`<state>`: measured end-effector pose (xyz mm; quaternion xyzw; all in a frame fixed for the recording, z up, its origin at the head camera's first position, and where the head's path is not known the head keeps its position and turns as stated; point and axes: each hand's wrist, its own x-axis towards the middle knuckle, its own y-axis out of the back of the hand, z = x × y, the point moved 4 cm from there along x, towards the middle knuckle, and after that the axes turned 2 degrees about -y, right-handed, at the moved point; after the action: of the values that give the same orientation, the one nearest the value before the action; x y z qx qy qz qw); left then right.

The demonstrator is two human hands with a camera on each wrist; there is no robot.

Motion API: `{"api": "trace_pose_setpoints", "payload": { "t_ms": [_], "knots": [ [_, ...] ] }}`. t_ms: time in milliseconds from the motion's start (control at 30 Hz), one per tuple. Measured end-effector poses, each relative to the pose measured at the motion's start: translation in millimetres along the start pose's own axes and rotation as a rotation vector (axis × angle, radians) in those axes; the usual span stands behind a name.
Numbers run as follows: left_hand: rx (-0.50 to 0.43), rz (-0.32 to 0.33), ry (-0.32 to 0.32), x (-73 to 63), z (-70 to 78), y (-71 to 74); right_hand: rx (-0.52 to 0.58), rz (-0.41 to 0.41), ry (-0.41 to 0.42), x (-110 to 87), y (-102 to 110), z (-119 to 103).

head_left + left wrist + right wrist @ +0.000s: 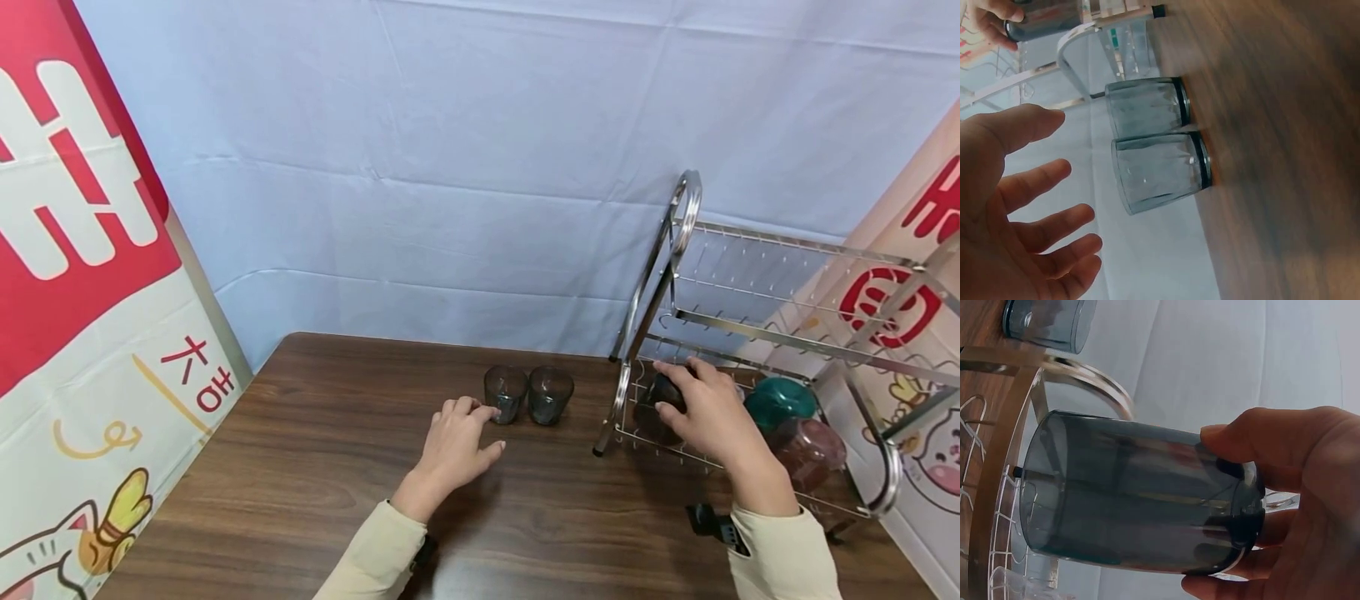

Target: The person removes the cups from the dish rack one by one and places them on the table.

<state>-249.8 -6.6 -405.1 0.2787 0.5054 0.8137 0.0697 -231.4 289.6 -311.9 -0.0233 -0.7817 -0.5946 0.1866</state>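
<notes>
- Over on the right, a dark grey glass (1135,494) is gripped by the right hand (712,417), the thumb set on one side and the fingers bent round the other, close to the base.
- Upside down it is held, base up in the palm and wide mouth facing down, above the lower tier of the metal rack (692,204); whether the wires are touched by its rim cannot be told.
- Across to the left hand (453,446): the fingers are spread and only slightly bent, the thumb is held away from them, and nothing is grasped.
- By that hand the left tumbler (506,390) is nearly reached, a gap being shown between fingertips and glass in the left wrist view.
- Just beside it the right tumbler (551,396) is seen; both are stood upright on the brown wooden table (337,433), and both are tinted grey.
- On the rack's lower tier, past the busy hand, a teal vessel (780,402) and a pink glass (808,452) are lodged close together.
- Behind it all, a pale blue cloth (420,167) is hung, and the left side is flanked by a red and white banner (90,208).
</notes>
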Motion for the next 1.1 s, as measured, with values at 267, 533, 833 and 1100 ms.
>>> {"api": "trace_pose_setpoints", "payload": {
  "t_ms": [267, 533, 833, 1100],
  "knots": [
    [-0.001, 0.009, 0.019, -6.3, 0.0, 2.5, 0.004, 0.016, 0.026, -5.0, 0, -11],
    [-0.054, 0.017, 0.055, -9.5, 1.0, 5.9, 0.015, 0.017, 0.041, -11.1, -2, -21],
    [-0.137, 0.032, 0.074, -12.2, 2.3, 4.1, 0.02, -0.024, 0.03, -14.2, -4, -35],
    [-0.236, 0.046, 0.086, -13.3, -0.7, 0.3, 0.042, -0.033, 0.053, -14.8, -5, -42]
  ]
}}
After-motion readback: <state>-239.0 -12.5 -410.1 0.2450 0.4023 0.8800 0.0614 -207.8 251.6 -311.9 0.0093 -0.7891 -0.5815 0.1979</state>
